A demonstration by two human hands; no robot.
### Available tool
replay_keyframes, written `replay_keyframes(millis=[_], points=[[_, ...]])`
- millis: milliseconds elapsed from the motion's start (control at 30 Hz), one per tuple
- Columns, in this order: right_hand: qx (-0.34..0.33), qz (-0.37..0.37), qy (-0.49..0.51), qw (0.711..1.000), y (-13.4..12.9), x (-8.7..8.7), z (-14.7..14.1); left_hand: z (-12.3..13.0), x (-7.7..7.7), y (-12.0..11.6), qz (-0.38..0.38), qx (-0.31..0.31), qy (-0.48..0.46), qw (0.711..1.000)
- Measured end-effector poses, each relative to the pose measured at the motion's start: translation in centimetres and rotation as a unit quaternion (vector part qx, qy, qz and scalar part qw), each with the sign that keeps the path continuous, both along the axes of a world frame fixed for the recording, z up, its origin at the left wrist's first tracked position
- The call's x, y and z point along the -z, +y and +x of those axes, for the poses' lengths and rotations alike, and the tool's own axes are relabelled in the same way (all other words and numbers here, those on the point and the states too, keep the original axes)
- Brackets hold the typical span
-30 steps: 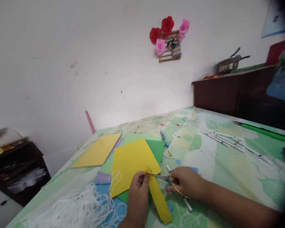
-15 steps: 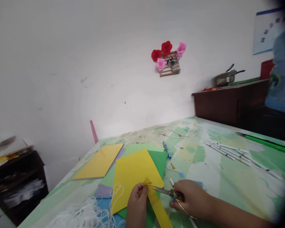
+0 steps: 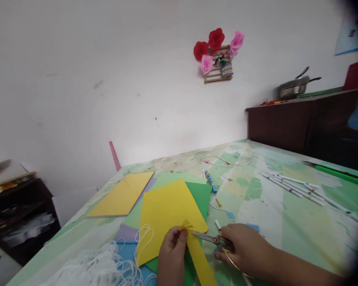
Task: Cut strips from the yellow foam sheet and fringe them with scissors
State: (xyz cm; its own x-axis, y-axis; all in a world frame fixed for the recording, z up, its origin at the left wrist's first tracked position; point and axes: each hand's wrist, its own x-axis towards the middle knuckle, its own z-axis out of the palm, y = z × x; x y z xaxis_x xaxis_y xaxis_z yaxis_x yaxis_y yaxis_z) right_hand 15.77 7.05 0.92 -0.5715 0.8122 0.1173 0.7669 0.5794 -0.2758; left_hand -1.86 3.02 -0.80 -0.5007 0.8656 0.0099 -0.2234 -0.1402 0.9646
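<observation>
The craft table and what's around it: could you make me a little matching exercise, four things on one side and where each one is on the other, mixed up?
Things
1. Scissors
2. Yellow strip with a fringed end
3. Tangled white string
4. Metal pan

Places
A. Pinched in the left hand
B. On top of the dark cabinet
C. In the right hand
D. Heaped at the near left of the tabletop

Right pairs: 1-C, 2-A, 3-D, 4-B
</observation>
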Motion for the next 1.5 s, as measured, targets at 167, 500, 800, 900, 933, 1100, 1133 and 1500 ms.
replay_keyframes(millis=[167, 500, 800, 900, 933, 1100, 1133, 1500], points=[[-0.006, -0.005, -0.012, 1.0, -0.07, -0.12, -0.03, 0.22, -1.11, -0.44, -0.031, 0.015, 0.031, 0.999], [-0.009, 0.002, -0.008, 1.0, -0.1, -0.28, 0.06, 0.18, -0.54, -0.35, -0.001, 0.046, 0.062, 0.997], [-0.009, 0.01, -0.012, 1.0, -0.13, -0.13, 0.1, 0.59, -0.64, -0.42, 0.014, 0.018, 0.069, 0.997], [-0.011, 0.014, -0.009, 1.0, -0.14, -0.08, 0.08, 0.81, -0.83, -0.5, 0.014, 0.01, 0.071, 0.997], [-0.011, 0.015, -0.009, 1.0, -0.13, -0.07, 0.06, 0.82, -0.86, -0.51, 0.012, 0.011, 0.071, 0.997], [-0.009, 0.017, -0.02, 1.0, 0.02, -0.02, 0.01, 0.73, -0.8, -0.52, 0.012, 0.01, 0.069, 0.997], [-0.01, 0.017, -0.022, 1.0, 0.05, -0.02, 0.02, 0.73, -0.8, -0.53, 0.014, 0.013, 0.072, 0.997], [-0.022, 0.016, -0.029, 0.999, 0.37, 0.15, -0.09, 0.57, -1.08, -0.33, 0.007, 0.056, 0.027, 0.998]])
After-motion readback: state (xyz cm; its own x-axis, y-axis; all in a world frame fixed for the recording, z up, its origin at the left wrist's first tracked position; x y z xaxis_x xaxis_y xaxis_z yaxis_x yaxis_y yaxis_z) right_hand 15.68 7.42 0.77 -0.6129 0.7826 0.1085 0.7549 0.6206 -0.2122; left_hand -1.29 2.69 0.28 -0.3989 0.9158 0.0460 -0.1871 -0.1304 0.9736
